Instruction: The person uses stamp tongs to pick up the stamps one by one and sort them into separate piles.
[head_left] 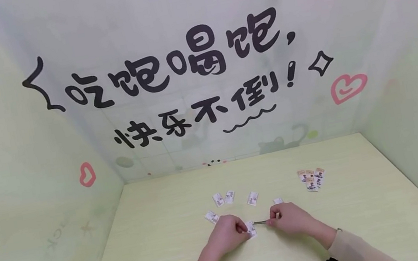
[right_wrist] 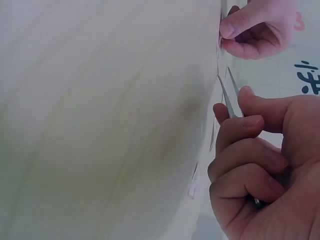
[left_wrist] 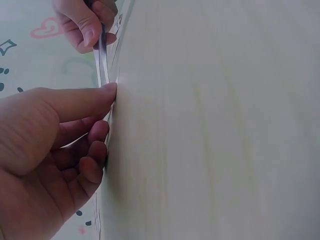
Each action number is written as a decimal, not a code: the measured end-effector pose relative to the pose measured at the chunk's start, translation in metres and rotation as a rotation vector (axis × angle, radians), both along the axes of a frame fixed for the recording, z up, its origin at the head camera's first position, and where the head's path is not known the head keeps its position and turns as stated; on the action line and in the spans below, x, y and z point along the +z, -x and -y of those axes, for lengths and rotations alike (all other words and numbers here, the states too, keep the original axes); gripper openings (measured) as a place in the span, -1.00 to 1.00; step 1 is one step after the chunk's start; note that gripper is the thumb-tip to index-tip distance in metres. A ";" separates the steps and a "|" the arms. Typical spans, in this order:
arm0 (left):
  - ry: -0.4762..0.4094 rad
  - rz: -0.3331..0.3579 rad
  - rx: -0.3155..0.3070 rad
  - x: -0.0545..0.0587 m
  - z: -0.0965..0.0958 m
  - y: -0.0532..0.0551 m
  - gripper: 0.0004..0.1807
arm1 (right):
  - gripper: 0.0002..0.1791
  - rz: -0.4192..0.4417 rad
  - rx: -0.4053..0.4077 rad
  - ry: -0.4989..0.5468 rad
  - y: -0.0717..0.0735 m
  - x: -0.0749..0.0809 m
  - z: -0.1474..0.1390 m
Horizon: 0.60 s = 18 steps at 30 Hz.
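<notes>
My left hand (head_left: 225, 236) pinches the near left side of a small white printed slip (head_left: 251, 231) low over the table. In my right hand (head_left: 292, 217) is a pair of metal tweezers (head_left: 259, 222), pointing left with the tips at the slip's upper right edge. The right wrist view shows the two prongs of the tweezers (right_wrist: 226, 95) standing slightly apart, with thumb and fingers curled around them. Seen edge-on in the left wrist view, the slip is hard to make out under the left thumb (left_wrist: 95, 102).
Similar white slips lie behind the hands: a pair (head_left: 223, 198), a single one (head_left: 252, 198), one by the left hand (head_left: 211, 217) and one by the right (head_left: 278, 201). Several orange-topped slips (head_left: 311, 180) overlap at the back right. Printed walls (head_left: 212, 148) border the pale table (head_left: 160, 232).
</notes>
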<state>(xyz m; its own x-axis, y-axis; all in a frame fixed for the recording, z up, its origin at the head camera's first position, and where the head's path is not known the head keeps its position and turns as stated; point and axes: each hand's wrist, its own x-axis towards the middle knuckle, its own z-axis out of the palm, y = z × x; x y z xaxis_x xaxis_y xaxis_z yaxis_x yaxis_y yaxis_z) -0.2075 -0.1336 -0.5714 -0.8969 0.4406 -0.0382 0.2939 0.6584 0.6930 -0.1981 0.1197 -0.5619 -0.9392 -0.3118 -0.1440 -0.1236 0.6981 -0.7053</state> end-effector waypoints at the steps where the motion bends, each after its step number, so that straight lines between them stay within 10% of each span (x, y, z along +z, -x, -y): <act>1: 0.001 0.001 0.001 0.000 0.000 0.000 -0.85 | -0.77 -0.002 0.003 -0.007 0.000 0.001 0.000; 18: 0.005 -0.007 -0.003 0.005 -0.001 -0.001 -0.84 | -0.77 -0.035 -0.011 -0.055 -0.007 0.011 0.010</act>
